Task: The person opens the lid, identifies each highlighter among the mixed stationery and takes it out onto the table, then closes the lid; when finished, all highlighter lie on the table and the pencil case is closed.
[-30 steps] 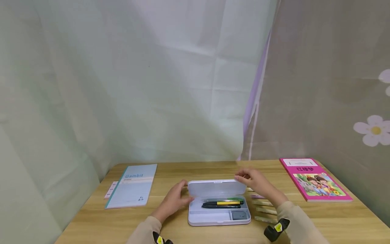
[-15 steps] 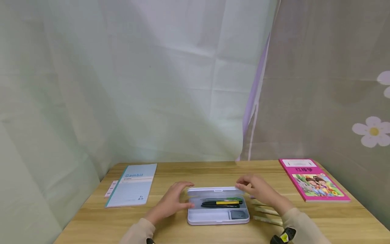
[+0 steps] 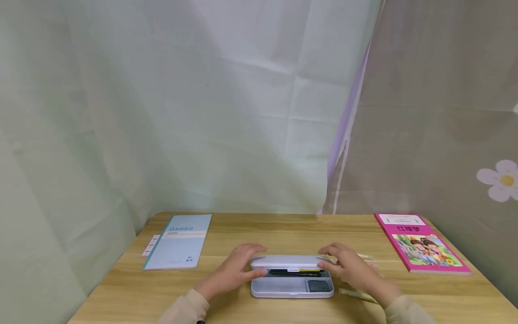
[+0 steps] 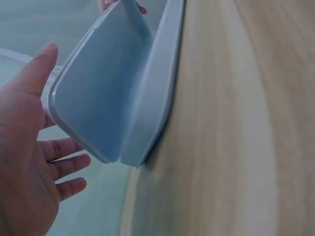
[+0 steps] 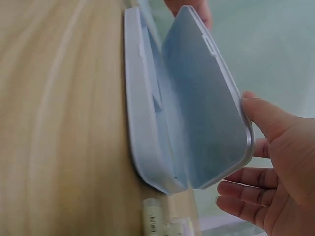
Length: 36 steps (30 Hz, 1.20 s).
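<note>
A white plastic pencil case (image 3: 279, 284) lies on the table with its lid (image 3: 285, 261) tilted partway down over the tray. Dark pens (image 3: 297, 272) show under the lid, and a dark grey eraser (image 3: 319, 286) sits in the front right compartment. At the lid's left end is my left hand (image 3: 232, 272), fingers loosely spread and partly behind the lid, its thumb off the lid's edge in the left wrist view. My right hand (image 3: 352, 270) is at the other end. Its thumb touches the lid's rim (image 5: 231, 78), and its relaxed fingers extend behind it.
Several pale sticks or pens (image 3: 358, 295) lie right of the case, partly hidden by the right arm. A light blue notebook (image 3: 180, 243) lies on the left over a pink-white item (image 3: 150, 246). A pink book (image 3: 422, 243) lies at the right. Curtains hang behind the table.
The lid has swung from nearly upright down toward the tray, covering more of the pens. Both hands have come lower and nearer with it. The head view has shifted slightly.
</note>
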Tool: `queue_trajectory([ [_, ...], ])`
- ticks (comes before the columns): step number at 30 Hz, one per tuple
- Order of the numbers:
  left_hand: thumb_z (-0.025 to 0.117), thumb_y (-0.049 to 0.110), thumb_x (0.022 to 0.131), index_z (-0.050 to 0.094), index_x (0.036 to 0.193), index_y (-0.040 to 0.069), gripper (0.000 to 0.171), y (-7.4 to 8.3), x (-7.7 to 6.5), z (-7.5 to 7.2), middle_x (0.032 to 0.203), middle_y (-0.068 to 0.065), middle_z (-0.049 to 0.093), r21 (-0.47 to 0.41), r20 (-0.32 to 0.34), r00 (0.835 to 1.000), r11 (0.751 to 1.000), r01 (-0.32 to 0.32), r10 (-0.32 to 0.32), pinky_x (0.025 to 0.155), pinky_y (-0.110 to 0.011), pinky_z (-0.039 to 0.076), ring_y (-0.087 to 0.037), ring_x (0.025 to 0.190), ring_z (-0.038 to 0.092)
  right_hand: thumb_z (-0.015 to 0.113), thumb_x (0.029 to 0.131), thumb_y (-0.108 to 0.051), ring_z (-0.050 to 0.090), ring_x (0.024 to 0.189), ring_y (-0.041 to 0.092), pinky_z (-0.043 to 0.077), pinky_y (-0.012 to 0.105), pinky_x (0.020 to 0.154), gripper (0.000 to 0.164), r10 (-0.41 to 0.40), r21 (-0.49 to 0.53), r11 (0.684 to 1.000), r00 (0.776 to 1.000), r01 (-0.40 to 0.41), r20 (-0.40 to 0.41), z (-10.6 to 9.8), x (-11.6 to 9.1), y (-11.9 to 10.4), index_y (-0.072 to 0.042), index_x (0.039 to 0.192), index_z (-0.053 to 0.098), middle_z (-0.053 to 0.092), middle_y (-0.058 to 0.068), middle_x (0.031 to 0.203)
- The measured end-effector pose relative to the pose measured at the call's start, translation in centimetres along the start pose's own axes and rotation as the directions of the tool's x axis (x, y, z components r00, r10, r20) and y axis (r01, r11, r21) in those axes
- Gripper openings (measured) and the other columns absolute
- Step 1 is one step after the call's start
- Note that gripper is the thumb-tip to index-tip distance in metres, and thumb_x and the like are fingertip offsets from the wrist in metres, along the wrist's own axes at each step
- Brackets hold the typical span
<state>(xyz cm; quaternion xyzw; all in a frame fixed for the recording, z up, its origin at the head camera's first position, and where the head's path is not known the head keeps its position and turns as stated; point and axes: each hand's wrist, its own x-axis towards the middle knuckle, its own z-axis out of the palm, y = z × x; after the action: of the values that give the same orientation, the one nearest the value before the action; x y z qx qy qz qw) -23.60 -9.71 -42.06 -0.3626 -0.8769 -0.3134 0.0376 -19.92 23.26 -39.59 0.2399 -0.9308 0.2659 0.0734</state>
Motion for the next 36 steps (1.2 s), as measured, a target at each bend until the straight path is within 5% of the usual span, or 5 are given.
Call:
queue_trajectory([
  [12,0.063,0.046,0.088,0.057,0.127,0.01,0.053,-0.2,-0.3,1.0,0.131,-0.01,0.059,0.097,0.04,0.997,0.993,-0.071,0.068,0.105,-0.054,0.041,-0.031,0.123,0.053,0.065,0.089,-0.044,0.062,0.102,0.015,0.055,0.034,0.084,0.036,-0.072,-0.114,0.992,0.993,0.061,-0.093,2.0,-1.7,0.2,-0.017,0.112,0.066,0.064,-0.004,0.113],
  [20,0.055,0.059,0.089,0.052,0.137,0.019,0.062,0.5,-0.4,1.6,0.143,-0.012,0.05,0.221,0.109,0.993,0.975,0.019,-0.044,0.11,-0.052,0.038,-0.033,0.131,0.046,0.07,0.083,-0.043,0.061,0.106,0.022,0.053,0.045,0.088,0.04,-0.182,-0.243,0.96,0.969,0.137,-0.17,3.2,-2.5,0.4,-0.017,0.113,0.066,0.063,0.001,0.117],
  [36,0.068,0.054,0.082,0.052,0.135,0.02,0.065,0.0,-0.7,2.7,0.141,-0.009,0.051,0.248,0.08,0.997,0.969,0.001,-0.021,0.108,-0.048,0.04,-0.03,0.129,0.049,0.069,0.082,-0.049,0.058,0.117,0.029,0.052,0.049,0.092,0.053,-0.141,-0.255,0.961,0.981,0.104,-0.134,3.8,-2.9,0.5,-0.014,0.122,0.064,0.062,0.009,0.128],
])
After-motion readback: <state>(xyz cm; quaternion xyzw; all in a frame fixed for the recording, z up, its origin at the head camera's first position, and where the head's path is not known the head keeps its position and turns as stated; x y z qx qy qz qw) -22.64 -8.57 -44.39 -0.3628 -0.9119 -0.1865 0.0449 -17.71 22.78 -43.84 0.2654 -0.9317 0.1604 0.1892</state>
